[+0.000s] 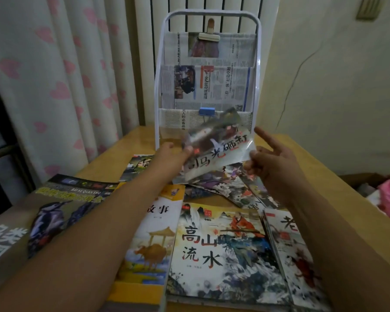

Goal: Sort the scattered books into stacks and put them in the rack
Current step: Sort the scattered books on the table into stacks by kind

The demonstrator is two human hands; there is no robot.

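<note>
two hands (167, 154) (268, 158), one raised book (216, 147)

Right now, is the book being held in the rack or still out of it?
Out. The left hand holds the thin book tilted in the air above the table, in front of the white rack.

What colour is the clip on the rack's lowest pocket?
Blue clip, seen in the head view on the white rack.
</note>
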